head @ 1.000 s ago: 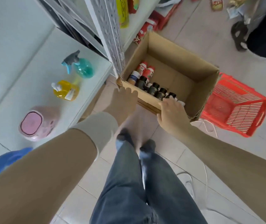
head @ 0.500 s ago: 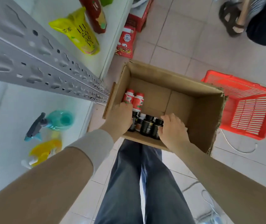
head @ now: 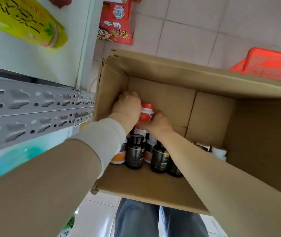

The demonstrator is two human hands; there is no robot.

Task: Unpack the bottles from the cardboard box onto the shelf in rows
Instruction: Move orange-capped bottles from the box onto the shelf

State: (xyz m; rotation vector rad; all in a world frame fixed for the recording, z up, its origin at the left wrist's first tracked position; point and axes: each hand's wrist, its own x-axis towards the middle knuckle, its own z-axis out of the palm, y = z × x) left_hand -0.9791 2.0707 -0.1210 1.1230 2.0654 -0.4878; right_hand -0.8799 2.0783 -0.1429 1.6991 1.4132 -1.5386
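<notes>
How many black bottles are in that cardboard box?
3 black bottles show: one by the left sleeve, one at centre, one half under the right forearm. Others may hide beneath the arms.

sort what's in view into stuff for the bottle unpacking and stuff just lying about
For the job: cardboard box, red bottle, black bottles, left hand, right hand, shelf.
Lying about: yellow packet, red milk pack, red basket.
</notes>
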